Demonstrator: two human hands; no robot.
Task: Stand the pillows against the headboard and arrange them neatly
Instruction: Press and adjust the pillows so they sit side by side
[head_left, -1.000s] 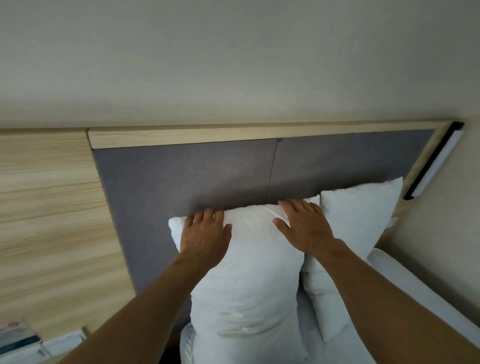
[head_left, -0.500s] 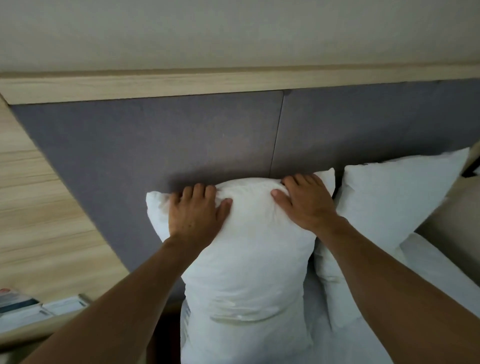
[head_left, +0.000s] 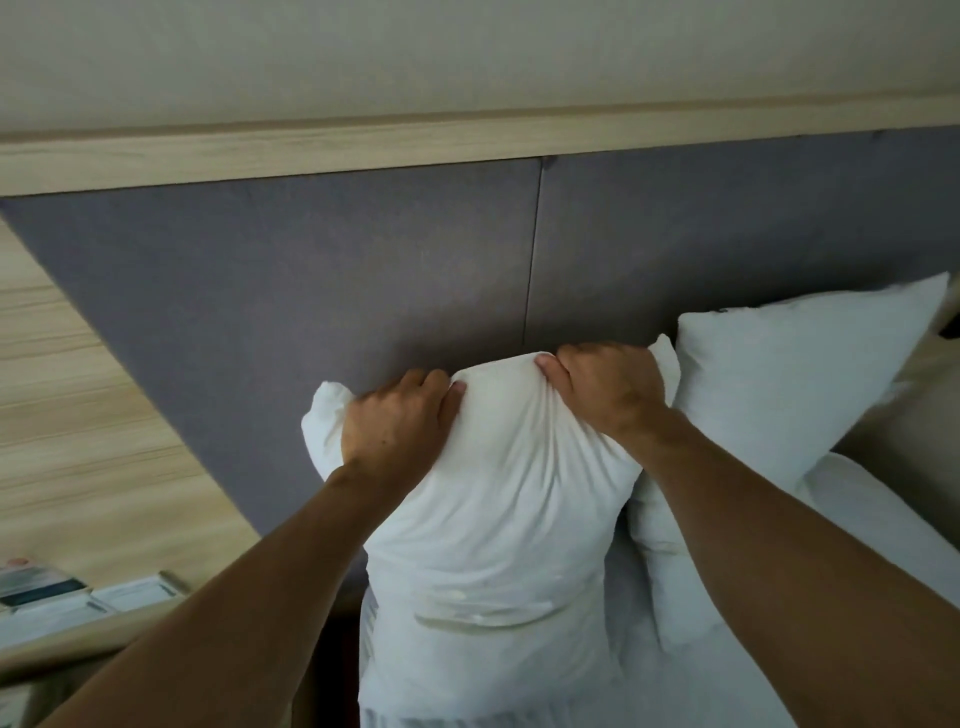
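A white pillow (head_left: 498, 499) stands upright against the grey padded headboard (head_left: 311, 291), on the left side of the bed. My left hand (head_left: 400, 421) grips its top edge near the left corner, fingers curled into the fabric. My right hand (head_left: 608, 384) pinches the top edge near the right corner. The fabric bulges up between the two hands. A second white pillow (head_left: 789, 384) leans against the headboard just to the right, touching the first one.
A light wooden rail (head_left: 467, 140) caps the headboard. Wood panelling (head_left: 78, 415) runs along the left. A bedside shelf (head_left: 78, 629) at lower left holds cards or leaflets. The white bed sheet (head_left: 878, 525) shows at the right.
Both hands went from lying flat on the pillow's top to gripping and bunching its upper edge. The camera has moved closer and further left.
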